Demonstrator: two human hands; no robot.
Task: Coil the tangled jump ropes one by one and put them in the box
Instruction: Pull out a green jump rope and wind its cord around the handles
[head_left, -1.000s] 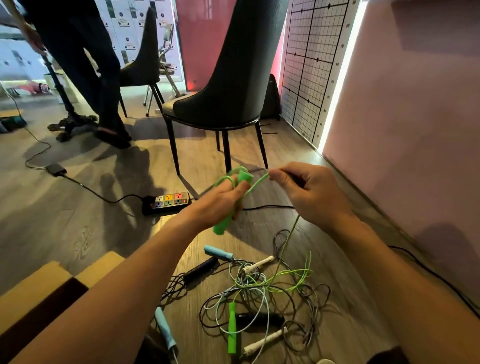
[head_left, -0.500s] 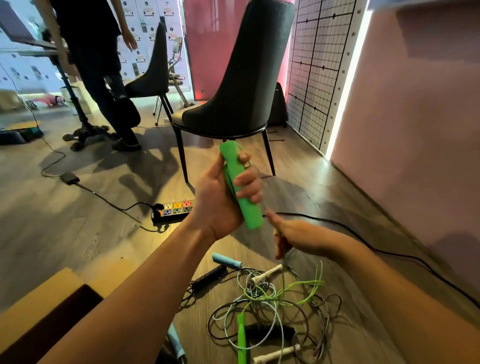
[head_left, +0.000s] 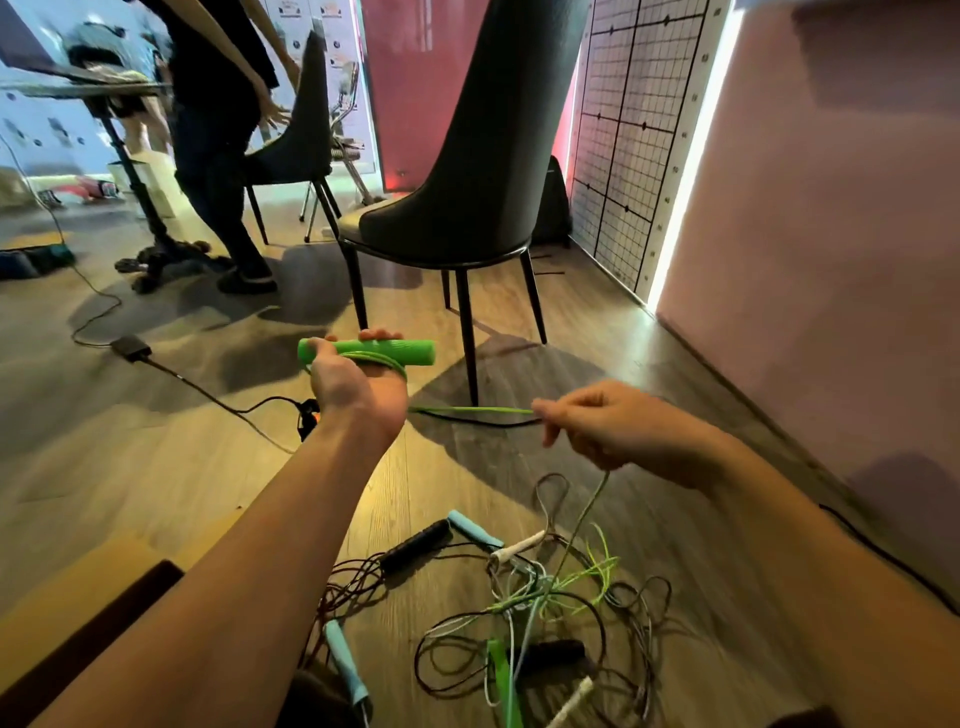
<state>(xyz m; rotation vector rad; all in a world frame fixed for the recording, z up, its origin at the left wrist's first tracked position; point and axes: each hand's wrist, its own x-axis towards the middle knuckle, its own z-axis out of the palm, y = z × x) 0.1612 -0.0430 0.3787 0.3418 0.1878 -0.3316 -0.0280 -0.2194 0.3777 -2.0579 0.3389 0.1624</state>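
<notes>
while left fingers (head_left: 380, 334) curl round the green handle (head_left: 410, 352), right fingers (head_left: 558, 408) pinch its green cord (head_left: 472, 410)

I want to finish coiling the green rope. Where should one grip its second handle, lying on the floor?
Probably the green handle mid-shaft, from above, across its width: it lies flat on the floor, and tangled cords crowd its far end.

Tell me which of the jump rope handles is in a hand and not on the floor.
The green handle gripped level in the left hand. The other green handle, blue handles, black handles and white handles lie on the floor.
</notes>
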